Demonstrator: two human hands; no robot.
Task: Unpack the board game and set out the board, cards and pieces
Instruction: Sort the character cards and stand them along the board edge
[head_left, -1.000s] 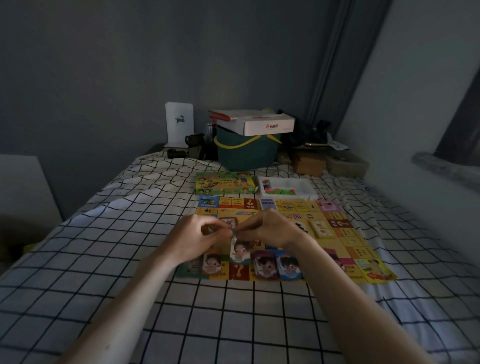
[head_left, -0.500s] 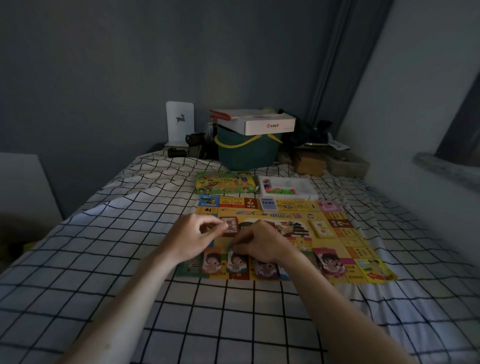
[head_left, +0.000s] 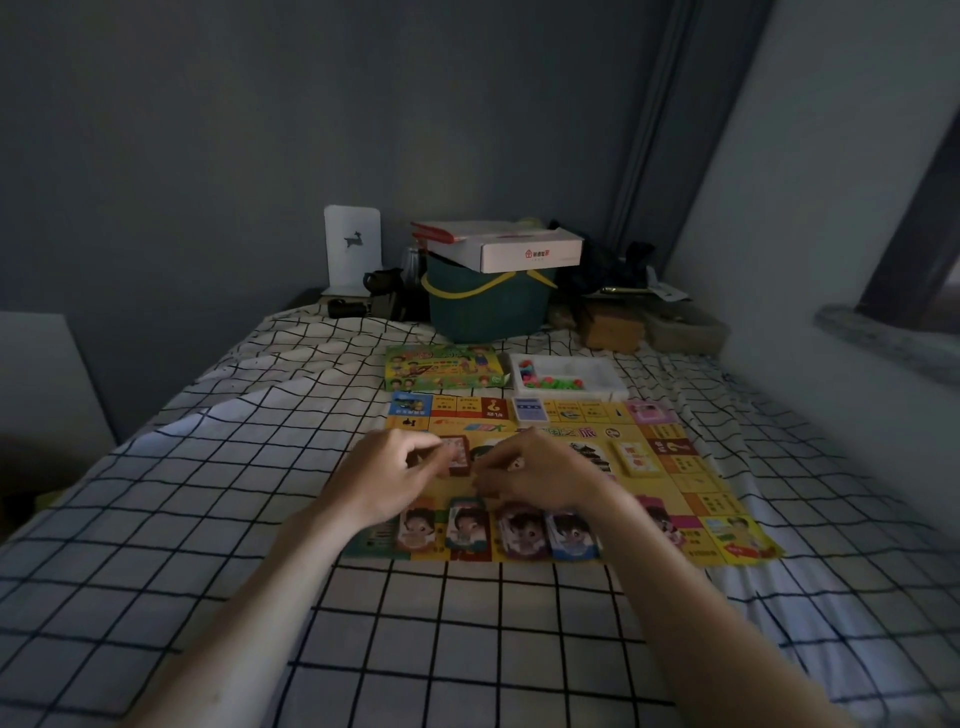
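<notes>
The yellow game board (head_left: 675, 499) lies flat on the checkered bed. A row of character cards (head_left: 467, 527) lines its near edge. A reddish card deck (head_left: 460, 457) sits on the board's middle left. My left hand (head_left: 389, 473) hovers beside that deck with thumb and fingers curled together; blur hides whether it pinches anything. My right hand (head_left: 540, 473) is over the board just above the card row, fingers loosely curled downward, nothing visible in them. A blue deck (head_left: 530, 410) and a yellow deck (head_left: 636, 460) also rest on the board.
Behind the board lie the green game box (head_left: 441, 369) and a white tray (head_left: 602, 371) with several coloured pieces. Further back stand a green bucket (head_left: 488, 306) under a white carton (head_left: 530, 252) and a cardboard box (head_left: 610, 330). A wall runs along the right.
Both hands pinched a character card above the board; my right hand laid it into the near row, then lifted back toward my left hand. The left hand barely moved.
</notes>
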